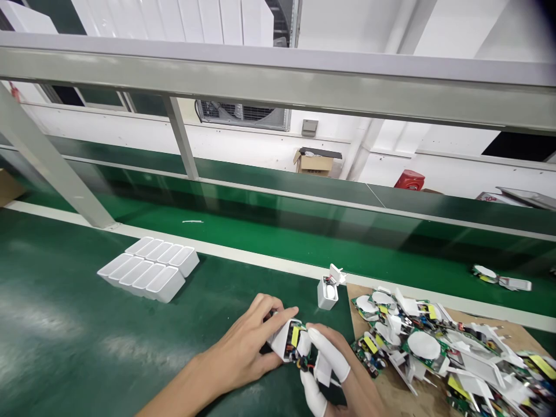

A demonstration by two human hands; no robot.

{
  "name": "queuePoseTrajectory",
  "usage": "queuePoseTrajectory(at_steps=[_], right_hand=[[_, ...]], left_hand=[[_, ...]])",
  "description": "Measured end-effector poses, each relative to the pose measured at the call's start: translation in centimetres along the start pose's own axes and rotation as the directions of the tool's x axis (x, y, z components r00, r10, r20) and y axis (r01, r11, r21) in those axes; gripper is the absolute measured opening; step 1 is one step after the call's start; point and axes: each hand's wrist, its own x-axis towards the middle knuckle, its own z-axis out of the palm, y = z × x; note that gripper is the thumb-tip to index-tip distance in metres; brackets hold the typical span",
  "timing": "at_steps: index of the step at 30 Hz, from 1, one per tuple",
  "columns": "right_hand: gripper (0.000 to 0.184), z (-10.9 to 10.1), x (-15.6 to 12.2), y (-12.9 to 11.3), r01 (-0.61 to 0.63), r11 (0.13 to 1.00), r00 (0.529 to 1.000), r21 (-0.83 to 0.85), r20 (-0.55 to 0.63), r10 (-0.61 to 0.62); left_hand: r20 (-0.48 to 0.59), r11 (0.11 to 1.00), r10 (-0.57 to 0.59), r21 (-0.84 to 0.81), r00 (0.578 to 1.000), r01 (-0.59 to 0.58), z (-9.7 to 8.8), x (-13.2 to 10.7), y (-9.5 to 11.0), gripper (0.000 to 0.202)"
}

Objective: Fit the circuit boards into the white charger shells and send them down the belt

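Note:
My left hand (254, 336) grips a white plastic charger housing (280, 340), its open end turned to the right. My right hand (343, 365), with white finger cots on thumb and finger, pinches a circuit board (300, 343) with a yellow part and a white pad. The board sits at the mouth of the housing, partly inside it; how deep I cannot tell. A white plug cover (322, 370) hangs by wires under my right fingers. Just beyond my hands stands another white housing (328, 294) with a board in it and its plug cover tilted up.
Two rows of white housings (167, 284) stand on the green table at left. At right, a cardboard sheet (391, 399) carries a heap of circuit boards with plug covers (423, 346). Another board (484, 273) lies on the green belt (278, 231) behind. A metal frame (278, 72) spans above.

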Motion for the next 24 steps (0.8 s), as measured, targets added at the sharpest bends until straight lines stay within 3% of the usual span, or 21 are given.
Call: queuePoseTrajectory(at_steps=[24], right_hand=[[0.064,-0.14,0.24,0.02,0.017,0.997,1.0,0.072,-0.027,-0.015]], left_hand=[[-0.007,1.0,0.015,-0.026,1.0,-0.015,0.61,0.06,0.04,0.075]])
